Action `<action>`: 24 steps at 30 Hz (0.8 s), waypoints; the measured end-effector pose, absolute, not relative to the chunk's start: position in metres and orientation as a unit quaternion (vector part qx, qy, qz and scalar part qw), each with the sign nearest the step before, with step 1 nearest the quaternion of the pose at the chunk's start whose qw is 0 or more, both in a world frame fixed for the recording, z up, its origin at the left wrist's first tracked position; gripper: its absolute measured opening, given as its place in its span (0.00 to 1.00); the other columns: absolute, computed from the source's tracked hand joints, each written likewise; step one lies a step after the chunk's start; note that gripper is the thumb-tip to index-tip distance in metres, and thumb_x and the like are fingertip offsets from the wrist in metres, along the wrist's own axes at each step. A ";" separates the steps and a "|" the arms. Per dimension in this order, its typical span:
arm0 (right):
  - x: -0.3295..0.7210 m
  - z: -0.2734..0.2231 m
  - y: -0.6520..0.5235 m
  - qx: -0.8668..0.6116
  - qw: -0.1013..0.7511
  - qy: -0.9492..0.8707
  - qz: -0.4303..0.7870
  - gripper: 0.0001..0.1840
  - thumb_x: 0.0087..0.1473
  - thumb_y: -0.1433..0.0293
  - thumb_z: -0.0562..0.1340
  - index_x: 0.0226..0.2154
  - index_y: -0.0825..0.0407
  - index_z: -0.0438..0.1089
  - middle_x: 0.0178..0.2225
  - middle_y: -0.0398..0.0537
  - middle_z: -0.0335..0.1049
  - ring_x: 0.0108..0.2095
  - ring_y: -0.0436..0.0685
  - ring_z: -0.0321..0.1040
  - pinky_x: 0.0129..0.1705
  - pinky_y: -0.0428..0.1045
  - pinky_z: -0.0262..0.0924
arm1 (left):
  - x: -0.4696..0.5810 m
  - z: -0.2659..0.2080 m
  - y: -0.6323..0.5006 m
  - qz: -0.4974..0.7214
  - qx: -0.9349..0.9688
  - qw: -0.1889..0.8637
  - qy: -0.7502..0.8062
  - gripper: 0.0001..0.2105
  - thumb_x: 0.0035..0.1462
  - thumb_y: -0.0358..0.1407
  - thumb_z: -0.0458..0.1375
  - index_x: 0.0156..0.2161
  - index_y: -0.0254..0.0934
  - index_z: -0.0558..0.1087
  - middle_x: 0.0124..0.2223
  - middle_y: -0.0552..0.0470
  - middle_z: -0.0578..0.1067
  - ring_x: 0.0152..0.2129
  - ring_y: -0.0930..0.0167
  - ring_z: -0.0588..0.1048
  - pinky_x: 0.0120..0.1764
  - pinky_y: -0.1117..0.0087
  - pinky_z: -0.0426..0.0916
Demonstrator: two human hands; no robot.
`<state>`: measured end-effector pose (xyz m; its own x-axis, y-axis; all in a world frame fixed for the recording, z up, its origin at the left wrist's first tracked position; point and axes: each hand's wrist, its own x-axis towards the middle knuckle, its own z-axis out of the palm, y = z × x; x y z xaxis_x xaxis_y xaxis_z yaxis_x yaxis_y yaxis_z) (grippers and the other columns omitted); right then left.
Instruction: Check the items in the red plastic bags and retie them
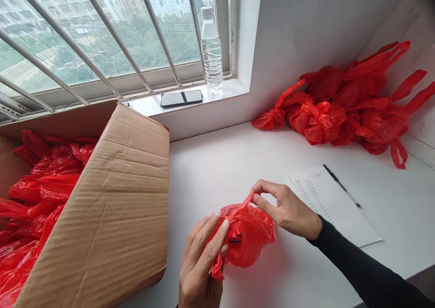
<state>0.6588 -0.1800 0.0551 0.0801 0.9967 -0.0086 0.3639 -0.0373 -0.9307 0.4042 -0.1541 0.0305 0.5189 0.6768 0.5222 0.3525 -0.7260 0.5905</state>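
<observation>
Between my hands, just above the white table, is a red plastic bag [251, 235] with something inside and black writing showing through its side. My left hand [204, 253] is closed on the bag's left part, and a bit of red plastic sticks out below the fingers. With thumb and forefinger, my right hand [280, 206] pinches a strip of the bag at its upper edge. What the bag contains cannot be made out.
A cardboard box [129, 194] full of red bags [57, 185] stands at left. More red bags [326, 117] are heaped by the wall. Handwritten paper [350, 222] and a pen [341, 185] lie right. The windowsill bears a phone [181, 98] and a water bottle [213, 58].
</observation>
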 end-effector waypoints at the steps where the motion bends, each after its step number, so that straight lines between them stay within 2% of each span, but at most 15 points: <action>1: 0.668 0.046 -0.185 -0.643 0.401 -0.541 0.365 0.11 0.66 0.65 0.56 0.35 0.51 0.69 0.35 0.44 0.73 0.40 0.55 0.69 0.42 0.50 0.61 | 0.395 0.022 -0.158 0.392 0.841 0.208 0.310 0.28 0.59 0.20 0.53 0.62 0.46 0.68 0.58 0.47 0.73 0.56 0.59 0.69 0.56 0.55 0.65; 4: 0.690 0.019 -0.200 -0.701 0.384 -0.490 0.349 0.14 0.66 0.60 0.56 0.34 0.51 0.68 0.34 0.45 0.72 0.40 0.57 0.69 0.46 0.53 0.62 | 0.371 -0.002 -0.168 0.400 0.820 0.237 0.334 0.22 0.59 0.20 0.54 0.52 0.46 0.74 0.46 0.50 0.79 0.46 0.63 0.76 0.50 0.60 0.69; 6: 0.691 0.009 -0.207 -0.696 0.398 -0.472 0.367 0.16 0.67 0.57 0.55 0.36 0.51 0.68 0.36 0.47 0.73 0.41 0.57 0.70 0.49 0.54 0.63 | 0.366 -0.010 -0.173 0.388 0.796 0.284 0.366 0.15 0.61 0.24 0.54 0.46 0.46 0.75 0.43 0.51 0.78 0.43 0.65 0.76 0.46 0.62 0.70; 7: 0.687 0.008 -0.210 -0.688 0.415 -0.463 0.374 0.16 0.67 0.56 0.54 0.37 0.51 0.68 0.39 0.48 0.73 0.43 0.57 0.70 0.50 0.55 0.63 | 0.368 -0.011 -0.174 0.382 0.787 0.300 0.381 0.13 0.63 0.27 0.53 0.46 0.45 0.75 0.46 0.50 0.77 0.46 0.64 0.75 0.47 0.62 0.70; 9: 0.670 0.011 -0.214 -0.671 0.456 -0.448 0.375 0.16 0.67 0.56 0.54 0.42 0.50 0.66 0.47 0.52 0.73 0.50 0.58 0.70 0.53 0.55 0.64 | 0.380 -0.011 -0.173 0.367 0.789 0.291 0.397 0.14 0.66 0.35 0.52 0.54 0.45 0.72 0.58 0.46 0.71 0.56 0.61 0.69 0.55 0.58 0.67; 11: 0.647 0.015 -0.216 -0.655 0.481 -0.453 0.366 0.14 0.69 0.58 0.52 0.46 0.49 0.65 0.55 0.53 0.69 0.55 0.58 0.67 0.56 0.55 0.64 | 0.396 -0.011 -0.169 0.331 0.833 0.248 0.368 0.22 0.67 0.38 0.52 0.65 0.43 0.62 0.67 0.44 0.62 0.65 0.57 0.58 0.62 0.52 0.59; 14: 0.615 0.009 -0.222 -0.630 0.471 -0.531 0.314 0.14 0.69 0.65 0.50 0.54 0.48 0.60 0.60 0.53 0.65 0.60 0.58 0.64 0.60 0.57 0.63 | 0.417 -0.019 -0.167 0.247 0.902 0.157 0.317 0.27 0.67 0.34 0.51 0.69 0.38 0.54 0.70 0.42 0.57 0.68 0.56 0.52 0.66 0.48 0.51; 18: 0.594 -0.026 -0.233 -0.635 0.387 -0.656 0.127 0.27 0.66 0.69 0.53 0.65 0.47 0.52 0.64 0.51 0.62 0.64 0.63 0.59 0.63 0.61 0.60 | 0.429 -0.042 -0.177 0.224 0.915 0.042 0.333 0.27 0.65 0.34 0.51 0.68 0.37 0.58 0.68 0.44 0.61 0.67 0.59 0.56 0.67 0.55 0.48; 20: 0.596 -0.050 -0.237 -0.629 0.338 -0.699 0.043 0.32 0.64 0.68 0.53 0.68 0.49 0.50 0.65 0.51 0.61 0.62 0.65 0.61 0.61 0.60 0.61 | 0.430 -0.056 -0.183 0.263 0.905 -0.015 0.335 0.27 0.64 0.38 0.53 0.67 0.36 0.60 0.66 0.45 0.65 0.66 0.60 0.59 0.68 0.56 0.46; 24: 0.610 -0.098 -0.233 -0.564 0.295 -0.769 -0.057 0.38 0.60 0.68 0.53 0.71 0.52 0.45 0.62 0.52 0.65 0.55 0.66 0.71 0.65 0.58 0.53 | 0.437 -0.089 -0.181 0.316 0.879 -0.140 0.329 0.25 0.60 0.43 0.56 0.61 0.36 0.70 0.63 0.48 0.69 0.64 0.61 0.62 0.69 0.56 0.47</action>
